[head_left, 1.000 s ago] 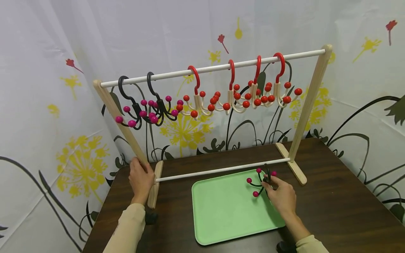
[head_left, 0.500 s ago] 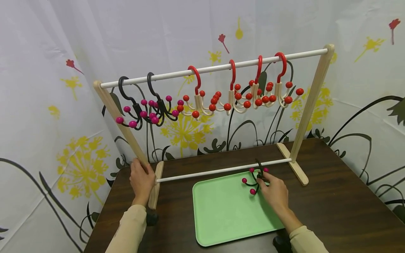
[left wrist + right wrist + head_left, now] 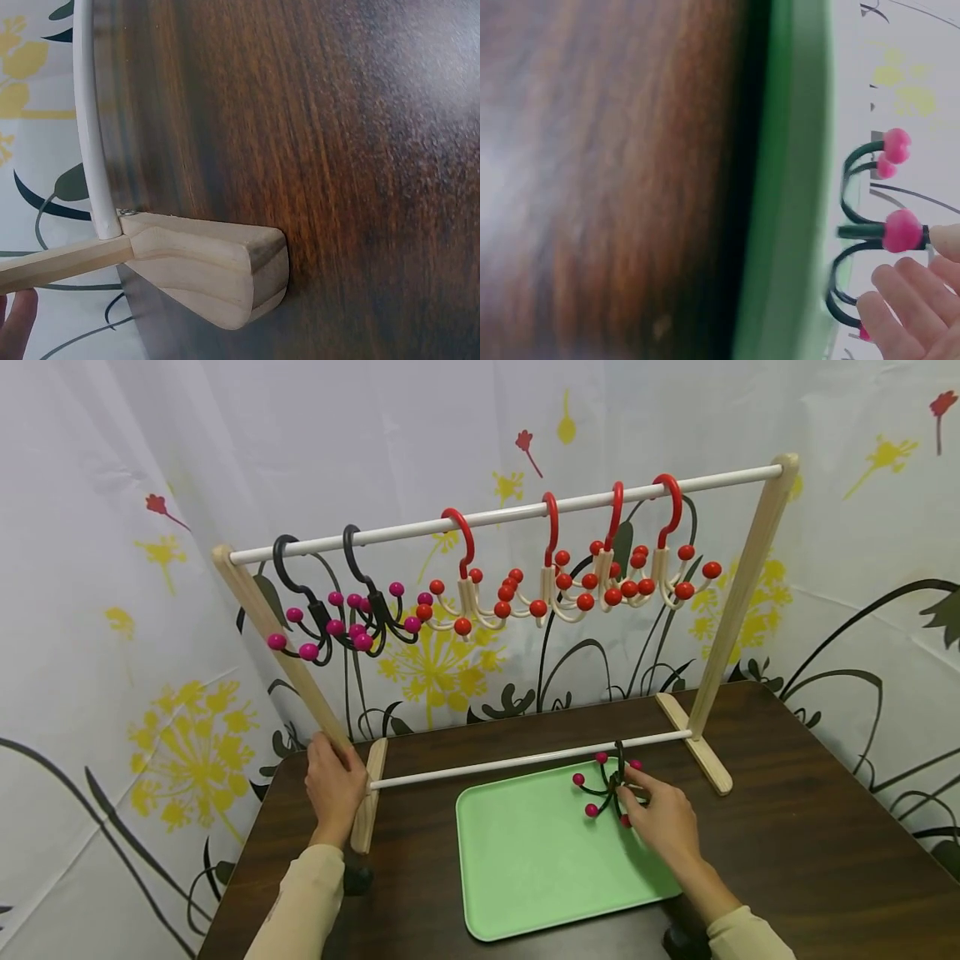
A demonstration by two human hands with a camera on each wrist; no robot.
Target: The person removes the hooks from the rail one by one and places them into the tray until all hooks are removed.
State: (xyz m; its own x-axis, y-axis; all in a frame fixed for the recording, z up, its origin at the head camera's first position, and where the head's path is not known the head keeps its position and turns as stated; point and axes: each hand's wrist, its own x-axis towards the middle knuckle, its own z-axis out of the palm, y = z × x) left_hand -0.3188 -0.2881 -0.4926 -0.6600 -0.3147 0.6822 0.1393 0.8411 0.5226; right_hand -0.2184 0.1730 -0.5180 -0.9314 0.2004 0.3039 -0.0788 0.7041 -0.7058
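Patterned curtain [image 3: 420,435] hangs behind the dark table [image 3: 810,827]. Thumb and fingertips of my right hand [image 3: 663,818] pinch the black hanger [image 3: 614,781] at its neck, over the far right part of the green tray [image 3: 525,868]; whether it touches, I can't tell. I'd judge it light and stiff, its magenta knobs [image 3: 592,810] slippery, so the neck suits best. My right arm [image 3: 708,891] slants in from the near right; my left hand [image 3: 335,787] grips the rack's left post [image 3: 288,656] low down

The held hanger [image 3: 614,780] is black, its balls [image 3: 592,810] magenta, the tray [image 3: 525,868] plain green.
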